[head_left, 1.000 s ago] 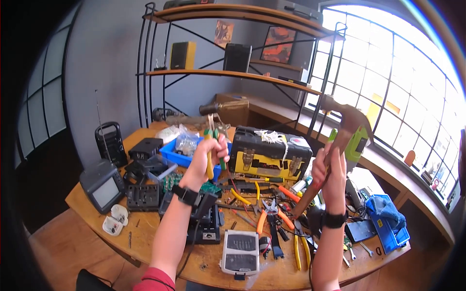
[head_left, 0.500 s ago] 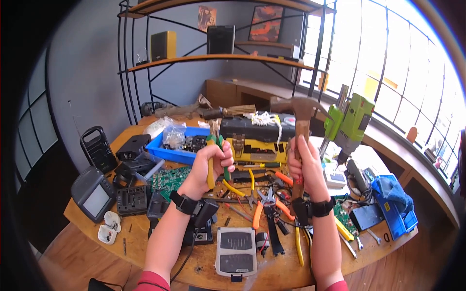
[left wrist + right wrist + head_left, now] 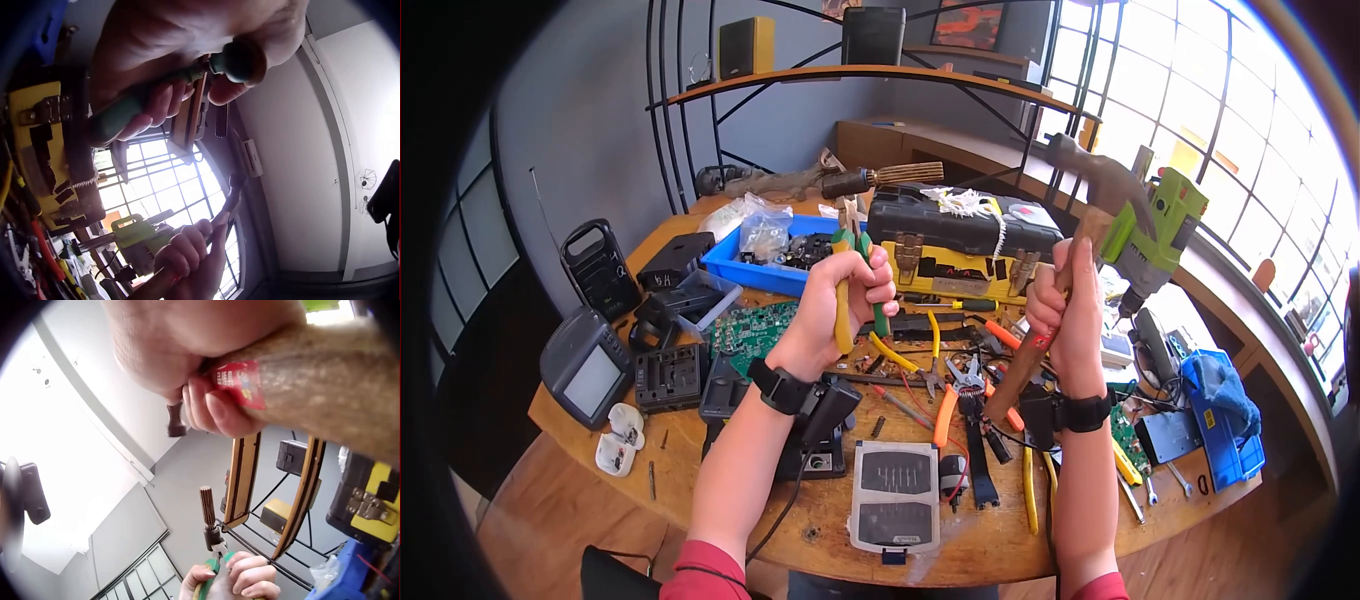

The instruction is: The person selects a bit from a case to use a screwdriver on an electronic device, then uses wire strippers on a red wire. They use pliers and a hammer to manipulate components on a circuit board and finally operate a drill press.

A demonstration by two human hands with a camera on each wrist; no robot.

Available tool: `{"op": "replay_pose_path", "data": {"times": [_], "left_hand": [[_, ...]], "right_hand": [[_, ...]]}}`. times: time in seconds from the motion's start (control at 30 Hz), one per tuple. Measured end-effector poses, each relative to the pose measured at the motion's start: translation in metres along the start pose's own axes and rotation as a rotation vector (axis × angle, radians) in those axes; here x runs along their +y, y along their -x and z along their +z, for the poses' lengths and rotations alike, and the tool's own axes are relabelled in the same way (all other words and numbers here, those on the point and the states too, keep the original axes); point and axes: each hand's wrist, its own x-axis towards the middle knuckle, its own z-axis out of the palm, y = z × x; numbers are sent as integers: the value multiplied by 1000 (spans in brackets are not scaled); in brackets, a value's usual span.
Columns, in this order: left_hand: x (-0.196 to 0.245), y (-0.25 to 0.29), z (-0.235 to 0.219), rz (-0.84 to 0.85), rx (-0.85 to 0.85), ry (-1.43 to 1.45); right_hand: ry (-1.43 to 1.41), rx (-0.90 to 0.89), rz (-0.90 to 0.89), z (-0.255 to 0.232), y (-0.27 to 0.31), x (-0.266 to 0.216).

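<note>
In the head view my left hand (image 3: 832,300) grips pliers with green and yellow handles (image 3: 843,318), jaws pointing up, raised above the bench. My right hand (image 3: 1068,325) holds a claw hammer by its wooden handle (image 3: 1022,375), tilted with the metal head (image 3: 1100,178) at the upper right. The left wrist view shows fingers curled round a green handle (image 3: 119,119), with the hammer hand (image 3: 194,256) beyond. A red label (image 3: 240,384) on the hammer handle shows beside the right fingers in the right wrist view.
A wooden bench (image 3: 800,545) bears a yellow-black toolbox (image 3: 960,265), blue bin (image 3: 750,275), green circuit board (image 3: 750,335), grey case (image 3: 895,500), small monitor (image 3: 590,375) and several pliers. A green drill (image 3: 1155,230) stands at right; shelving rises behind.
The hammer swung from tilted to nearly upright, then tilted again with its handle's lower end toward the left. Both hands keep their grips. The head view has shifted downward.
</note>
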Motion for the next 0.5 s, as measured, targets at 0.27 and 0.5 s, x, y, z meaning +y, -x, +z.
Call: {"op": "replay_pose_path", "data": {"times": [0.27,0.5], "left_hand": [[-17,-8,-10,-78,57,37],[-24,-12,-6,-107,20,91]], "right_hand": [[166,123,159,4,-2,-2],[357,43,248,5,-1,14]]}}
